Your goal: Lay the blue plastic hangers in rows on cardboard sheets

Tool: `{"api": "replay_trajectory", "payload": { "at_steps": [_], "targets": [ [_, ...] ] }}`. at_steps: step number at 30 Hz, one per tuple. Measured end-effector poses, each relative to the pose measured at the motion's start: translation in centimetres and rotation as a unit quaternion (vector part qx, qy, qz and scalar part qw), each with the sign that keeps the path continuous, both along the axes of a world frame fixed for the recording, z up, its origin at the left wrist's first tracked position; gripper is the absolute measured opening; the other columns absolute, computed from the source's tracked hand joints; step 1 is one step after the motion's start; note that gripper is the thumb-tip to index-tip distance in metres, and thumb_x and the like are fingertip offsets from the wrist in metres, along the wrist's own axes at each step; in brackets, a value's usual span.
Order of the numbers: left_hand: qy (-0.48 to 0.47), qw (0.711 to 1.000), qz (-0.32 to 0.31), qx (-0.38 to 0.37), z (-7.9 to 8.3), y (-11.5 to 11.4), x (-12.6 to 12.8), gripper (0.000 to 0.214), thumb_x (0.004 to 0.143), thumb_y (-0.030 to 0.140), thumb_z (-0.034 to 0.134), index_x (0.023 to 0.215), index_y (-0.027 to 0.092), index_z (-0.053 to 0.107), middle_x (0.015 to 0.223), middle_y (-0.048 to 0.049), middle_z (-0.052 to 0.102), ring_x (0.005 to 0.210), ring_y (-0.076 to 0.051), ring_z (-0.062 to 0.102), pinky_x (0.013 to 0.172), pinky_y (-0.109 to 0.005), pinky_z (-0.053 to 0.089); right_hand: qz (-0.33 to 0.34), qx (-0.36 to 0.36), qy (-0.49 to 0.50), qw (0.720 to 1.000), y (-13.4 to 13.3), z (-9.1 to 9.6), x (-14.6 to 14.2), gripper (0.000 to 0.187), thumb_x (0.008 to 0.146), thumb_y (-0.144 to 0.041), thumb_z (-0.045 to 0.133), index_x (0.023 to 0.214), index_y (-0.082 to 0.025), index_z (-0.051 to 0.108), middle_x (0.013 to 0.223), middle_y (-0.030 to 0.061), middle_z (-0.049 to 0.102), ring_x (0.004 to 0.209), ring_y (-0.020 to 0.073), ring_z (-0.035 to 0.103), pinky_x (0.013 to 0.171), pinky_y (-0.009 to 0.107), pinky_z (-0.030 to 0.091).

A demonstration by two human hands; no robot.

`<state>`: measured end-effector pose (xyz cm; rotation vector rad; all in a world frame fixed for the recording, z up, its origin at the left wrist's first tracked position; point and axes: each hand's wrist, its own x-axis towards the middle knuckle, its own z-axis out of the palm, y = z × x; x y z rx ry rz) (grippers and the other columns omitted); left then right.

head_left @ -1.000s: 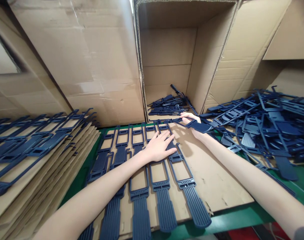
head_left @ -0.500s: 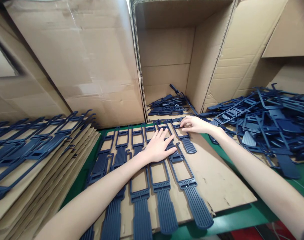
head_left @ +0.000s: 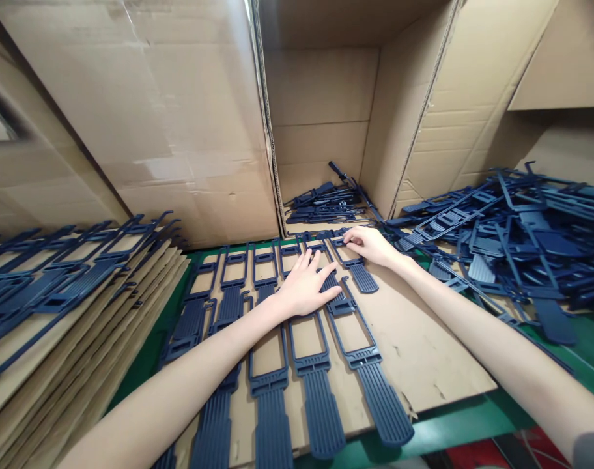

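Dark-blue plastic frames with ribbed tabs (head_left: 382,400) lie in two rows on a cardboard sheet (head_left: 424,345). My left hand (head_left: 307,286) rests flat across the middle of the rows, fingers spread, hiding parts of the frames below. At the far right end of the back row, my right hand (head_left: 372,247) has its thumb and fingers bent together on the upper end of a shorter-looking frame (head_left: 363,277). That frame lies on the cardboard with its ribbed tab towards me.
A large open carton (head_left: 326,146) at the back holds a few loose frames (head_left: 331,202). To the right is a tangled heap of frames (head_left: 536,241). Stacked cardboard sheets (head_left: 131,326) bearing more frames stand at left. A green table surface (head_left: 453,430) shows around the edges.
The view has shifted slightly. My right hand has moved a little left along the upper end of the back-row frame. My left hand stays spread on the frames.
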<state>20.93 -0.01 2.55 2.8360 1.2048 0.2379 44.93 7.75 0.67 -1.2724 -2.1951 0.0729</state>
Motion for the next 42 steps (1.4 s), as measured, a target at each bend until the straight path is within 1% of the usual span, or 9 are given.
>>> {"api": "replay_trajectory", "payload": {
  "at_steps": [5, 10, 13, 16, 21, 24, 31, 36, 42],
  "targets": [
    [-0.013, 1.000, -0.001, 0.003, -0.1, 0.1, -0.1, 0.062, 0.092, 0.061, 0.035, 0.142, 0.024, 0.038, 0.155, -0.0127, 0.021, 0.143, -0.035, 0.011, 0.113, -0.054, 0.017, 0.013, -0.018, -0.006, 1.000, -0.1, 1.1, 0.5, 0.014, 0.084, -0.027, 0.056, 0.091, -0.020, 0.067, 0.092, 0.0021, 0.070, 0.076, 0.0159, 0.064, 0.071, 0.026, 0.050],
    [-0.015, 1.000, -0.017, 0.010, 0.0, 0.2, 0.0, 0.061, 0.092, 0.057, 0.038, 0.143, 0.022, 0.037, 0.155, -0.0129, 0.020, 0.144, -0.031, 0.011, 0.115, -0.050, 0.014, -0.088, -0.013, -0.024, 0.996, 1.1, 1.5, 3.7, 0.023, 0.087, -0.024, 0.052, 0.104, -0.017, 0.065, 0.102, 0.0084, 0.070, 0.091, 0.0214, 0.065, 0.082, 0.031, 0.049],
    [-0.019, 0.999, -0.041, 0.008, 0.2, 0.2, 0.0, 0.057, 0.094, 0.053, 0.037, 0.144, 0.026, 0.035, 0.156, -0.0108, 0.019, 0.144, -0.028, 0.013, 0.115, -0.050, 0.015, -0.152, -0.025, -0.067, 0.986, 1.7, 0.7, 5.6, 0.025, 0.082, -0.014, 0.052, 0.104, -0.013, 0.065, 0.105, 0.0143, 0.069, 0.097, 0.0276, 0.064, 0.084, 0.037, 0.048],
    [-0.014, 0.999, -0.052, -0.003, 0.4, 0.2, -0.1, 0.051, 0.096, 0.051, 0.036, 0.142, 0.030, 0.038, 0.156, -0.0070, 0.020, 0.144, -0.026, 0.015, 0.114, -0.052, 0.015, -0.184, -0.037, -0.107, 0.976, 2.0, -0.6, 6.4, 0.029, 0.079, -0.010, 0.052, 0.104, -0.015, 0.065, 0.105, 0.0142, 0.069, 0.097, 0.0289, 0.064, 0.083, 0.038, 0.047],
    [-0.003, 0.998, -0.054, -0.010, 0.6, 0.1, -0.1, 0.048, 0.096, 0.052, 0.034, 0.138, 0.031, 0.044, 0.154, -0.0055, 0.025, 0.143, -0.027, 0.017, 0.114, -0.054, 0.013, -0.173, -0.035, -0.147, 0.973, 2.0, -1.8, 6.2, 0.042, 0.077, -0.010, 0.055, 0.118, -0.016, 0.059, 0.112, 0.0146, 0.067, 0.105, 0.0297, 0.061, 0.089, 0.042, 0.043],
    [-0.004, 0.998, -0.055, -0.009, 0.6, 0.1, 0.0, 0.048, 0.096, 0.051, 0.034, 0.138, 0.030, 0.044, 0.154, -0.0050, 0.025, 0.144, -0.027, 0.016, 0.114, -0.054, 0.013, -0.148, -0.027, -0.155, 0.976, 2.0, -2.0, 5.9, 0.052, 0.078, -0.006, 0.051, 0.128, -0.020, 0.052, 0.119, 0.0118, 0.065, 0.112, 0.0259, 0.058, 0.096, 0.043, 0.039],
    [0.001, 0.998, -0.060, -0.012, 0.6, 0.0, 0.0, 0.049, 0.097, 0.050, 0.033, 0.140, 0.029, 0.042, 0.155, -0.0055, 0.024, 0.144, -0.025, 0.017, 0.115, -0.053, 0.012, -0.162, -0.012, -0.150, 0.975, 2.7, -1.9, 6.1, 0.036, 0.081, -0.007, 0.048, 0.113, -0.017, 0.063, 0.111, 0.0094, 0.068, 0.106, 0.0218, 0.060, 0.094, 0.033, 0.041],
    [0.006, 0.998, -0.060, -0.008, 0.5, 0.1, -0.1, 0.048, 0.097, 0.049, 0.033, 0.140, 0.029, 0.042, 0.155, -0.0056, 0.024, 0.144, -0.025, 0.017, 0.115, -0.054, 0.012, -0.218, 0.000, -0.137, 0.966, 2.9, -0.8, 6.6, 0.034, 0.085, -0.008, 0.041, 0.104, -0.016, 0.068, 0.104, 0.0095, 0.069, 0.099, 0.0209, 0.062, 0.089, 0.030, 0.043],
    [0.003, 0.998, -0.064, -0.005, 0.5, 0.1, 0.0, 0.047, 0.097, 0.047, 0.034, 0.139, 0.029, 0.043, 0.154, -0.0060, 0.025, 0.143, -0.025, 0.019, 0.114, -0.055, 0.013, -0.280, -0.018, -0.141, 0.949, 1.9, 3.2, 8.1, 0.024, 0.084, -0.023, 0.052, 0.100, -0.020, 0.070, 0.103, 0.0081, 0.069, 0.099, 0.0240, 0.062, 0.086, 0.034, 0.044]
  ]
}}
